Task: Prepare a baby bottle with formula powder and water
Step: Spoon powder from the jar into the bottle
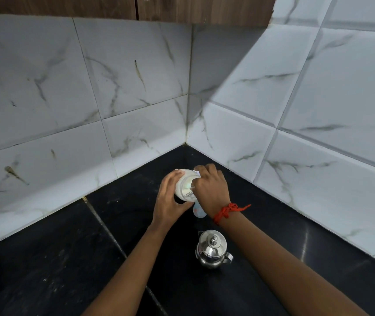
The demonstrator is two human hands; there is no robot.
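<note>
Both grips are holding the jar (185, 185): your left grip (170, 199) is wrapping its side, your right grip (211, 188) is curling over its rim. It is probably feeling light and slick, so mid-body is suiting best.

Both my forearms stretch forward - my left hand (170, 198) curls round the white jar (185, 185), my right hand (210, 187) hunches over its rim, fingers bunched.

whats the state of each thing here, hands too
white container: held tilted, between both hands
left hand: grips the container's side
right hand: fingers curled at the container's rim
baby bottle: under the right hand, mostly hidden, fill cannot be told
steel jug: upright on the black counter, lid on, untouched
</note>
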